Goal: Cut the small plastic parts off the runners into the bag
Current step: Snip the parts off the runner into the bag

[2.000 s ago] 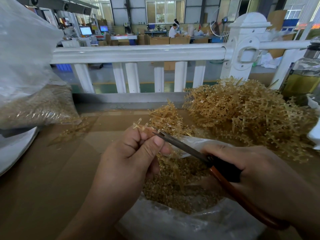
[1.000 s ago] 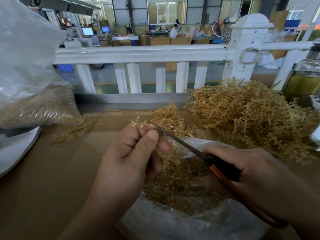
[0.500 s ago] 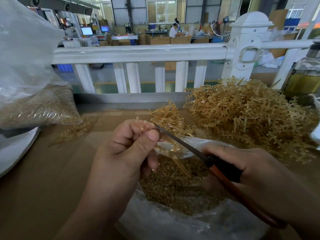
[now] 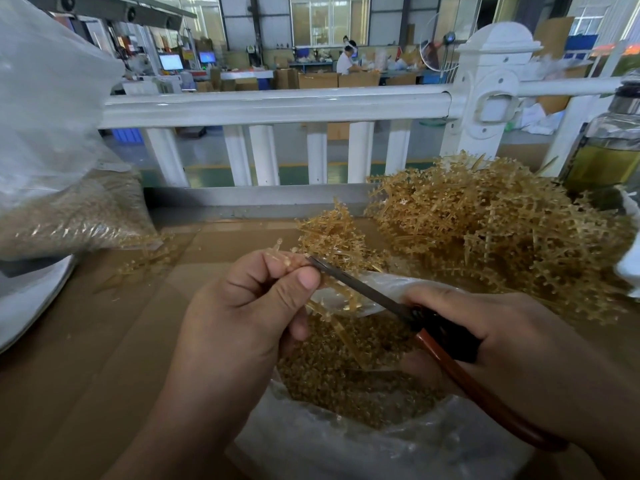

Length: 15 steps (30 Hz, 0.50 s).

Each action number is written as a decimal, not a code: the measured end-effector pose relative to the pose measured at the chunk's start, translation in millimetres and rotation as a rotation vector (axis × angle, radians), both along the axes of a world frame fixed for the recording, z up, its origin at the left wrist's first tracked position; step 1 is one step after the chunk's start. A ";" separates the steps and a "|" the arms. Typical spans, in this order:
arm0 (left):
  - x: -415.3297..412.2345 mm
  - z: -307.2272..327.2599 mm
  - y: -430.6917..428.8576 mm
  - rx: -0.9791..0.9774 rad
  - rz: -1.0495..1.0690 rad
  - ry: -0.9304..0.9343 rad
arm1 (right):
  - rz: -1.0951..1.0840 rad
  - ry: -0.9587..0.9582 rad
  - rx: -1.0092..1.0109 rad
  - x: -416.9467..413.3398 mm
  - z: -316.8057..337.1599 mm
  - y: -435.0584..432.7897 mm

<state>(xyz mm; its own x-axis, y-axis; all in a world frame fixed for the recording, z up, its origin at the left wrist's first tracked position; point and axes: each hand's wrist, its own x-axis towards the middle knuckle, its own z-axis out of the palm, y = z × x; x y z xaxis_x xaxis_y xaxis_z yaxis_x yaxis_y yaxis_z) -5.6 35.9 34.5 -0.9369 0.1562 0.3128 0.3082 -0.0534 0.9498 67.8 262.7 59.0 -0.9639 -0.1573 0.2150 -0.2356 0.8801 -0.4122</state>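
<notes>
Compared with two seconds ago, less of the runner (image 4: 341, 299) sticks out past the left grip (image 4: 242, 306), and the blades of the scissors (image 4: 363, 289), then slightly parted, now read as one thin line. On the brown desk (image 4: 86, 341) a large pile of runners (image 4: 485, 230) lies to the right, with a smaller heap (image 4: 332, 233) just beyond the fingers. A white railing (image 4: 277, 105) runs along the far edge, and a bottle (image 4: 609, 157) of yellowish liquid stands at the right rim. The left grip hides most of the held runner where the blades meet it. Near the body a clear bag (image 4: 346, 445) stands open, holding a bed of small parts (image 4: 346, 375). A larger bag (image 4: 52, 133) at far left holds similar amber pieces at its bottom. The left grip pinches the runner between thumb and curled fingers above the clear bag's mouth, and the lower branches hang into the opening. The right grip (image 4: 519, 341) is wrapped round the dark and reddish handles of the scissors, whose blade tip touches the left fingertips
</notes>
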 end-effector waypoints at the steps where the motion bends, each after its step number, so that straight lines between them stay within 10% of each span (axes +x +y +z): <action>1: 0.7 1.1 0.8 -0.001 0.003 0.000 | 0.000 -0.004 0.001 0.1 0.4 -0.4; 15: 0.8 4.0 0.7 -0.064 0.011 0.015 | -0.020 0.068 0.033 1.3 1.2 -0.5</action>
